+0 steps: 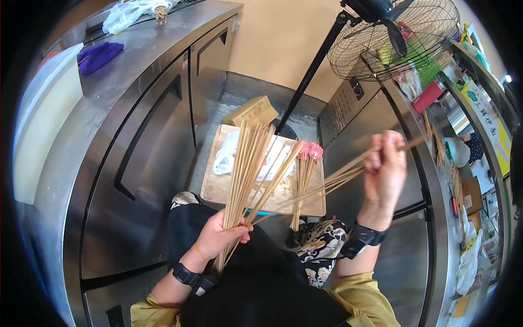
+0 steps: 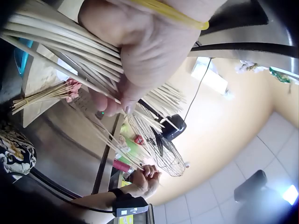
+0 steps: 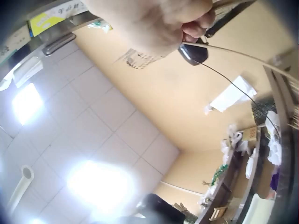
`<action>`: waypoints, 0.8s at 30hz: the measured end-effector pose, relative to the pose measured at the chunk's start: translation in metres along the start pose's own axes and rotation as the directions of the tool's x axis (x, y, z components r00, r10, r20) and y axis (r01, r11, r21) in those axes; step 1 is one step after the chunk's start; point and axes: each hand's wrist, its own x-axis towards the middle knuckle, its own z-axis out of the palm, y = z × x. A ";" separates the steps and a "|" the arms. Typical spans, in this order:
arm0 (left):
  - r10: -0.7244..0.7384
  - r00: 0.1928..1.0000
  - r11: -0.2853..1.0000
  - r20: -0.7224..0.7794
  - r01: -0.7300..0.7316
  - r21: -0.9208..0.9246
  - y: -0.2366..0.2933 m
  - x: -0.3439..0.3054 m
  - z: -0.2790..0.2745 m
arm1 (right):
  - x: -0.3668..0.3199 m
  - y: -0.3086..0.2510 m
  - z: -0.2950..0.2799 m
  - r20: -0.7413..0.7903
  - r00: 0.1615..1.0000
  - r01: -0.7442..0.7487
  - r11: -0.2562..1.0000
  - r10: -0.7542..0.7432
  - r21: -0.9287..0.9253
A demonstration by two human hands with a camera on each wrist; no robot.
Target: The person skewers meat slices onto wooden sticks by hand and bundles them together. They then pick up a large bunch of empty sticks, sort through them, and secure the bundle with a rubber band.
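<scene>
My left hand (image 1: 222, 235) grips a thick bundle of bamboo skewers (image 1: 245, 169) in front of my body, their ends fanning up and apart. Out to the right, my raised right hand (image 1: 385, 166) holds a few thin skewers (image 1: 340, 179) that slant down toward the bundle. In the left wrist view, the thumb of the left hand (image 2: 149, 51) presses across the bundle. Skewers tipped with pink pieces (image 1: 309, 151) lie on the wooden board (image 1: 212, 185), beside a white plastic bag (image 1: 225, 155).
A cardboard box (image 1: 253, 111) sits behind the board. The black pole of a standing fan (image 1: 310, 76) rises past it. Steel cabinets flank me on the left (image 1: 144, 152) and right (image 1: 403, 240). A white bin (image 1: 52, 114) and a purple cloth (image 1: 100, 56) are on the left counter.
</scene>
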 end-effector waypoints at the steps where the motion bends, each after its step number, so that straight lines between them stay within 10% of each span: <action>1: 0.007 1.000 1.000 0.004 -0.007 -0.012 0.001 0.000 0.001 | 0.004 -0.009 -0.010 -0.029 0.998 0.063 0.998 -0.063 0.016; 3: 0.011 1.000 1.000 0.007 -0.011 -0.015 -0.002 0.002 -0.003 | 0.012 -0.025 -0.038 0.012 0.987 0.162 0.986 -0.163 0.042; 8: 0.030 0.997 0.999 -0.072 -0.031 -0.014 0.000 0.001 -0.011 | 0.016 -0.045 -0.047 -0.528 0.802 0.367 0.928 -0.279 0.067; 9: 0.043 0.995 0.999 -0.094 -0.046 -0.027 0.000 0.000 -0.014 | 0.027 -0.038 -0.127 -0.157 0.939 0.340 0.898 -0.307 0.278; 13: 0.074 0.990 0.995 -0.123 -0.081 -0.053 0.000 -0.002 -0.015 | 0.003 -0.010 -0.062 -0.249 0.963 0.137 0.982 -0.100 0.134; 18: 0.054 0.997 0.998 -0.047 -0.055 -0.023 0.003 -0.005 -0.001 | -0.045 0.063 0.026 0.209 0.883 -0.371 0.897 0.421 -0.240; 24: 0.069 0.997 0.998 -0.044 -0.069 0.002 0.004 -0.011 0.001 | -0.051 0.072 0.045 0.330 0.844 -0.384 0.906 0.423 -0.180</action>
